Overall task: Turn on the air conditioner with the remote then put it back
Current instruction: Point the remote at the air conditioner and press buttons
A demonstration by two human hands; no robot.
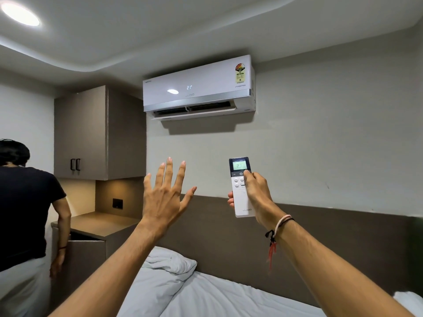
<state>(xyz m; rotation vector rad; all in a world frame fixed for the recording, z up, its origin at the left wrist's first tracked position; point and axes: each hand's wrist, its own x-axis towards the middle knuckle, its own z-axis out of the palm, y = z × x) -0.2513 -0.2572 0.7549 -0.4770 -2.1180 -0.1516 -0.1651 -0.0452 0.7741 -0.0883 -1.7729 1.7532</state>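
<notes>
Remote (241,187): white, upright, lit screen reading 21; clasped in right hand (256,191), thumb near power button. Left hand (166,193): empty, fingers spread wide.

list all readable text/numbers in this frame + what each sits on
"21": display on the air conditioner front panel
"INVERTER": air conditioner front, right side
"21": screen of the remote, held in the right hand
Brand logos on both, the rating sticker and the small top-left badge: too stylised or small to read.
</notes>
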